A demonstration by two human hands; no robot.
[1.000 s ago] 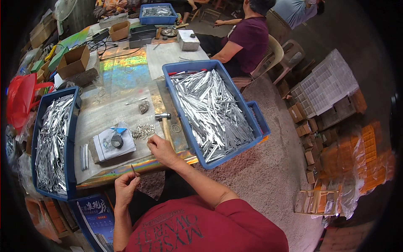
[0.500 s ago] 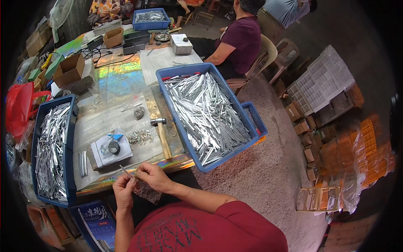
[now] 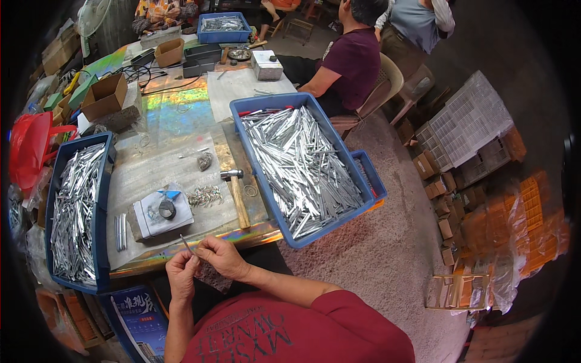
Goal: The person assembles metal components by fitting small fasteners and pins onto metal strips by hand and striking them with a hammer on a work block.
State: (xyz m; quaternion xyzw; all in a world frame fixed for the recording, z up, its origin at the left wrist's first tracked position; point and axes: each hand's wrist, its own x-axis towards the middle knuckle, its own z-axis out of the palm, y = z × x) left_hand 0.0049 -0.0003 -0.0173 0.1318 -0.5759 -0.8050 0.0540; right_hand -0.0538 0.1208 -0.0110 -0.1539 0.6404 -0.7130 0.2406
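Just off the table's near edge, my left hand [image 3: 183, 277] is closed in a pinch around a thin metal strip [image 3: 185, 243], whose end pokes up above the fingers. My right hand [image 3: 224, 258] is closed beside it, fingertips nearly touching the left ones; what sits between them is too small to make out. Before the hands stands a block [image 3: 149, 228] topped with white sheets and a dark round metal piece [image 3: 166, 209]. A heap of small metal bits [image 3: 204, 195] and a wooden-handled hammer [image 3: 240, 206] lie right of it, several strips [image 3: 121, 232] to its left.
A large blue bin [image 3: 289, 241] of silvery strips stands right, a narrower one [image 3: 101, 242] left. A small plastic bag [image 3: 205, 161] lies mid-table. Cartons [image 3: 104, 98] and cables are at the far left. A seated person [image 3: 354, 63] is across the table's right side; another stands behind.
The metal strip now points more upright in my left hand, and both hands stay close together. The view has shifted slightly. The person behind has straightened up.
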